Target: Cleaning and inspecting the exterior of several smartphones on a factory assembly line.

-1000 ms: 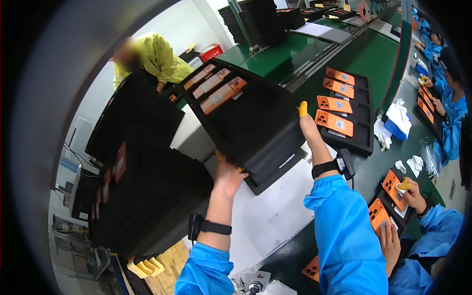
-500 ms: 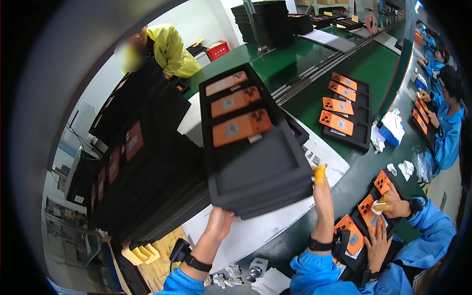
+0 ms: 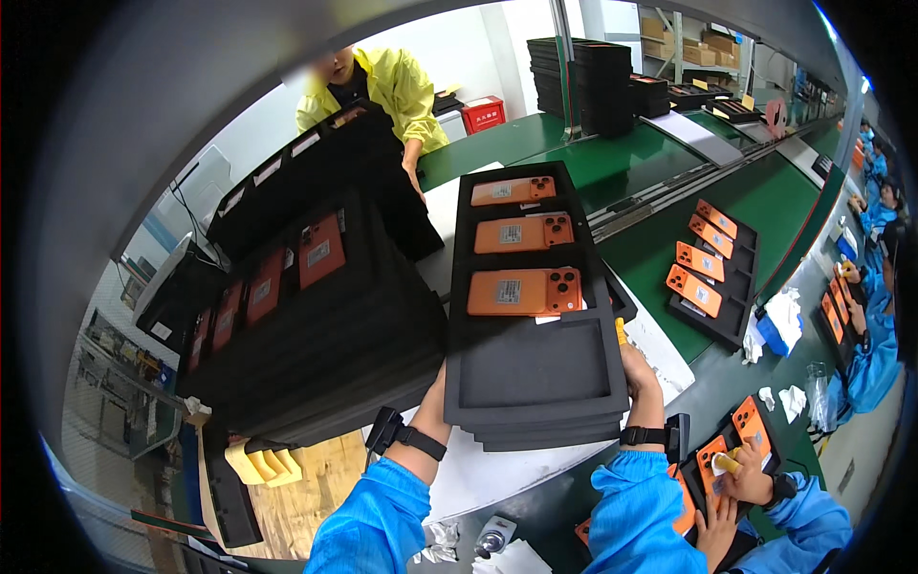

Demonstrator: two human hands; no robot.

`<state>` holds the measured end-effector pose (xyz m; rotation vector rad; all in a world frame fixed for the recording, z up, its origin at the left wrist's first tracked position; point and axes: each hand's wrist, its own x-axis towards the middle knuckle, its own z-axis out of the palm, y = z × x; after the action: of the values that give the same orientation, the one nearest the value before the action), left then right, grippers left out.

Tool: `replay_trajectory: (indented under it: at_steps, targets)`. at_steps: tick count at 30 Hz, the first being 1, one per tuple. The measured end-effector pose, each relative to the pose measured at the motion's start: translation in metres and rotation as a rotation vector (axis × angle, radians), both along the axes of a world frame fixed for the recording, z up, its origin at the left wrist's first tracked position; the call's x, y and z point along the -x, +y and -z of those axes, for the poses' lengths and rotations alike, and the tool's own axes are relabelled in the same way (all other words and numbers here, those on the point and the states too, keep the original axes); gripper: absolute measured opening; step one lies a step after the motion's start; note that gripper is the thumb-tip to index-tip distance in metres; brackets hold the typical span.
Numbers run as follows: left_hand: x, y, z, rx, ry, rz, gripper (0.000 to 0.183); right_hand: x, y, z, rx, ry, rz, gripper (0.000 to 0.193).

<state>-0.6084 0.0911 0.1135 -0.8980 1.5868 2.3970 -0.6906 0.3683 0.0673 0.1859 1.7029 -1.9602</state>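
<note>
Far left, tall stack (image 3: 325, 373): black trays piled close; several phones (image 3: 322, 251) lie backs up on top, so their labels face the wearer.
Below it, yellow piece (image 3: 263, 464): ridged, resting on a wooden board (image 3: 325, 493).
Behind, co-worker in yellow (image 3: 406, 96): one hand (image 3: 411, 170) against the side of another dark stack, perhaps steadying it.
Left hand (image 3: 437, 397): grip clamped on the near left side of the held trays (image 3: 531, 373); fingertips hidden.
Held trays: several layers, slightly stepped, in front of the wearer, over a white sheet (image 3: 478, 478); whether they touch it cannot be told. Three phones (image 3: 521, 292) sit backs up, cameras rightward, each recess presumably keeping its phone from sliding.
Right hand (image 3: 643, 373): grip clamped on the near right side; opposed hands probably keep the layers together and level.
Right tray (image 3: 736, 304): askew on the green counter (image 3: 655, 287), bearing four phones (image 3: 703, 260).
Co-worker's hand (image 3: 751, 476): pinching a white wipe against a phone; another hand beside it, likely bracing.
Blue box (image 3: 773, 337): white tissues on top, within reach.
</note>
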Motion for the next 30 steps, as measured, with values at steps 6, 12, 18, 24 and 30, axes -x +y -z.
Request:
replay_trajectory:
  at_steps: [6,12,18,24,30]
  targets:
    - [-0.005,0.006,0.0,-0.002,-0.004,-0.006,0.054,-0.025,0.0,0.013,-0.094,0.136,0.056,0.062]
    - [0.004,0.02,-0.006,-0.016,0.008,0.003,0.054,-0.064,0.026,0.033,-0.007,-0.035,-0.001,0.076]
    - [0.014,0.012,-0.02,0.001,0.042,-0.019,0.054,-0.029,0.014,0.039,0.113,-0.002,-0.049,0.082]
    - [0.011,0.013,-0.01,-0.028,0.049,-0.012,0.055,0.012,-0.007,0.051,0.202,0.077,0.062,0.072]
    - [-0.021,0.004,-0.01,-0.043,0.053,-0.024,0.055,-0.056,-0.004,-0.006,0.199,0.038,0.233,0.055]
